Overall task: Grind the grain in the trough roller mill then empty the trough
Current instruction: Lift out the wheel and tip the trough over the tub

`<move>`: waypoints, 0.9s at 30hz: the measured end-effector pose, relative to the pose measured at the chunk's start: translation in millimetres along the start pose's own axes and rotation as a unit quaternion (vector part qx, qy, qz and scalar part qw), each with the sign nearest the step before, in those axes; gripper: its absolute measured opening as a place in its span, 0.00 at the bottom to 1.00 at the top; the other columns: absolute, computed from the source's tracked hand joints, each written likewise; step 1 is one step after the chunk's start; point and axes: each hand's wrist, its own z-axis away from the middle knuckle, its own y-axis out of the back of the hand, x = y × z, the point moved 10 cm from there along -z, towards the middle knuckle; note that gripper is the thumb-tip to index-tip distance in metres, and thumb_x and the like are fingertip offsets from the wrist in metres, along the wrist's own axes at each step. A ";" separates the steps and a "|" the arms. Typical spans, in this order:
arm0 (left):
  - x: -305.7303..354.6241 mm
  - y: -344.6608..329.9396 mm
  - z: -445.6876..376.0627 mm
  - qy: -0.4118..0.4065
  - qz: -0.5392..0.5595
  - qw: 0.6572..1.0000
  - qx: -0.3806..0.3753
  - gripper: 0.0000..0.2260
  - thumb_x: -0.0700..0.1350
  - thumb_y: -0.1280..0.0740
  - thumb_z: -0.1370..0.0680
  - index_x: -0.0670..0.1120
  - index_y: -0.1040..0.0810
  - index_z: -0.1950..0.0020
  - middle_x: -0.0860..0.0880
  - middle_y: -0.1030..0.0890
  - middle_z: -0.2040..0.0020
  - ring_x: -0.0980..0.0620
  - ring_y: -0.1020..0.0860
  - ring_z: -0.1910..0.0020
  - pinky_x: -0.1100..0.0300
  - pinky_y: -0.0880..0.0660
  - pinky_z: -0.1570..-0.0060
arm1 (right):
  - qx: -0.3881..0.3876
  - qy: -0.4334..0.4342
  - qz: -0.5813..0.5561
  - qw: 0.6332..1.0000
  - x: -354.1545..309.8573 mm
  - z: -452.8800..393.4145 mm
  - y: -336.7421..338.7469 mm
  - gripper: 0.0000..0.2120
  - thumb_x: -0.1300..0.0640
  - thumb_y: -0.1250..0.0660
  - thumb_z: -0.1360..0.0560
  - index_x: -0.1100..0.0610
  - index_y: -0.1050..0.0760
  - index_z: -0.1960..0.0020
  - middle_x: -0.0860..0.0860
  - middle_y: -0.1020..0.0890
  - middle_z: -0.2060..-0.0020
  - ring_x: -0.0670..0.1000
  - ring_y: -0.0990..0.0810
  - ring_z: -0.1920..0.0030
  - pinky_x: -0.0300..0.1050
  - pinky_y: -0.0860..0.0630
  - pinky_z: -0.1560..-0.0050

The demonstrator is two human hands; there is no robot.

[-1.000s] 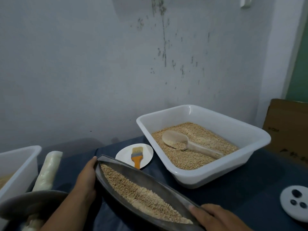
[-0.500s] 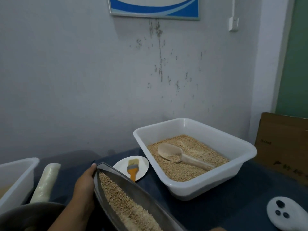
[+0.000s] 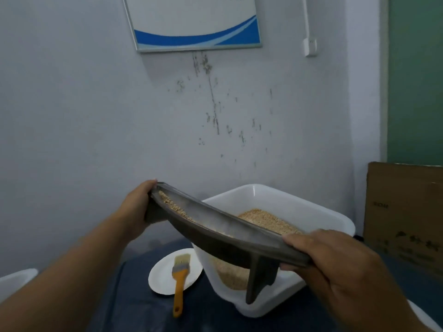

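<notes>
Lower centre of my view: an orange-handled brush [image 3: 180, 276] lies across a white plate [image 3: 161, 271]. Right edge: cardboard box [image 3: 405, 212]. Top: framed sign [image 3: 194, 22].

- Left hand [image 3: 135, 210] and right hand [image 3: 335, 262] grip the metal trough [image 3: 215, 238] by its ends, tilted over the white tub [image 3: 299, 204].
- Grain [image 3: 171, 204] lies inside.

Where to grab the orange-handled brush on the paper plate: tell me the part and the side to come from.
Take the brush by its orange handle, coming from the near side. The bristles lie on the paper plate, pointing toward the wall, while the handle sticks out past the plate's near rim over the dark cloth, so fingers can likely close round it there without touching the plate.
</notes>
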 end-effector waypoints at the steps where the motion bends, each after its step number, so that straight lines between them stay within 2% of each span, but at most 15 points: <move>1: -6.2 -6.5 -6.5 0.015 -0.014 1.000 -0.008 0.11 0.52 0.37 0.21 0.44 0.24 0.53 0.42 0.20 0.65 0.46 0.20 0.67 0.55 0.22 0.74 | -0.009 -0.031 -0.009 0.999 2.0 3.8 -9.8 0.25 0.41 0.44 0.21 0.58 0.16 0.51 0.47 0.16 0.61 0.43 0.19 0.61 0.37 0.23 0.56; 3: -22.1 -17.2 -18.2 0.045 -0.041 0.998 -0.029 0.12 0.51 0.36 0.22 0.43 0.25 0.51 0.40 0.21 0.62 0.43 0.21 0.65 0.54 0.21 0.72 | -0.005 -0.069 -0.012 0.998 24.8 8.5 -19.3 0.29 0.36 0.48 0.20 0.55 0.16 0.53 0.44 0.16 0.62 0.42 0.19 0.63 0.34 0.24 0.59; 5: -37.8 -26.1 -29.3 0.076 -0.070 0.993 -0.061 0.11 0.50 0.36 0.22 0.41 0.26 0.51 0.40 0.21 0.62 0.42 0.22 0.65 0.53 0.21 0.71 | -0.025 -0.157 -0.048 0.986 49.7 8.3 -20.9 0.30 0.31 0.51 0.23 0.49 0.18 0.55 0.40 0.17 0.63 0.38 0.20 0.63 0.32 0.23 0.61; 7: -50.5 -33.6 -35.2 0.115 -0.103 0.983 -0.097 0.12 0.50 0.34 0.24 0.41 0.26 0.53 0.40 0.22 0.63 0.42 0.22 0.66 0.51 0.21 0.69 | -0.065 -0.240 -0.071 0.966 67.2 20.9 -41.8 0.30 0.26 0.54 0.27 0.44 0.21 0.55 0.40 0.18 0.62 0.39 0.21 0.58 0.33 0.23 0.57; 9: -56.4 -38.3 -39.9 0.147 -0.140 0.971 -0.126 0.13 0.50 0.34 0.26 0.40 0.26 0.54 0.40 0.22 0.64 0.41 0.22 0.65 0.49 0.21 0.64 | -0.090 -0.290 -0.075 0.950 88.3 28.4 -51.6 0.28 0.26 0.53 0.30 0.44 0.24 0.56 0.41 0.19 0.64 0.37 0.23 0.55 0.34 0.25 0.57; 12: -63.8 -45.9 -44.3 0.184 -0.165 0.957 -0.152 0.18 0.53 0.31 0.30 0.41 0.24 0.49 0.39 0.21 0.58 0.41 0.22 0.60 0.47 0.23 0.57 | -0.098 -0.356 -0.124 0.921 105.8 34.3 -59.2 0.24 0.29 0.51 0.30 0.44 0.26 0.63 0.36 0.20 0.65 0.38 0.21 0.63 0.32 0.27 0.65; 14: -69.7 -49.1 -46.0 0.207 -0.181 0.950 -0.148 0.22 0.54 0.28 0.33 0.42 0.23 0.47 0.39 0.20 0.55 0.40 0.22 0.58 0.46 0.23 0.53 | -0.105 -0.409 -0.147 0.895 111.2 38.7 -66.5 0.25 0.29 0.50 0.31 0.47 0.26 0.65 0.40 0.19 0.70 0.39 0.21 0.68 0.32 0.30 0.71; 17: -75.5 -52.8 -47.0 0.241 -0.241 0.929 -0.142 0.25 0.58 0.26 0.32 0.41 0.23 0.47 0.39 0.19 0.55 0.40 0.21 0.58 0.47 0.22 0.55 | -0.127 -0.490 -0.195 0.840 127.4 52.0 -82.7 0.28 0.31 0.48 0.29 0.54 0.23 0.61 0.47 0.18 0.73 0.43 0.24 0.75 0.39 0.30 0.69; 20: -71.2 -59.0 -53.3 0.261 -0.305 0.905 -0.140 0.27 0.61 0.27 0.31 0.41 0.24 0.45 0.38 0.18 0.54 0.40 0.20 0.58 0.49 0.21 0.55 | -0.106 -0.558 -0.264 0.780 137.8 61.8 -88.4 0.23 0.37 0.44 0.23 0.57 0.23 0.56 0.53 0.20 0.76 0.45 0.31 0.82 0.35 0.36 0.80; 22: -67.3 -65.1 -56.6 0.271 -0.361 0.880 -0.146 0.26 0.62 0.31 0.28 0.41 0.24 0.44 0.38 0.17 0.54 0.40 0.19 0.59 0.53 0.21 0.61 | -0.084 -0.588 -0.295 0.748 141.9 66.5 -88.0 0.21 0.39 0.42 0.22 0.56 0.24 0.53 0.55 0.22 0.76 0.46 0.33 0.83 0.33 0.38 0.82; 25: -71.2 -72.9 -59.2 0.285 -0.435 0.837 -0.171 0.24 0.60 0.38 0.22 0.41 0.24 0.40 0.40 0.16 0.54 0.43 0.18 0.60 0.58 0.23 0.67 | -0.074 -0.610 -0.318 0.722 144.8 71.6 -88.9 0.22 0.38 0.42 0.23 0.57 0.25 0.55 0.55 0.24 0.77 0.47 0.34 0.83 0.33 0.39 0.82; 27: -79.7 -75.2 -59.7 0.299 -0.442 0.827 -0.176 0.24 0.59 0.38 0.21 0.40 0.25 0.38 0.39 0.17 0.50 0.43 0.18 0.57 0.57 0.23 0.65 | -0.075 -0.610 -0.319 0.722 144.7 74.9 -88.9 0.25 0.38 0.42 0.23 0.59 0.25 0.62 0.55 0.25 0.79 0.47 0.34 0.83 0.33 0.38 0.81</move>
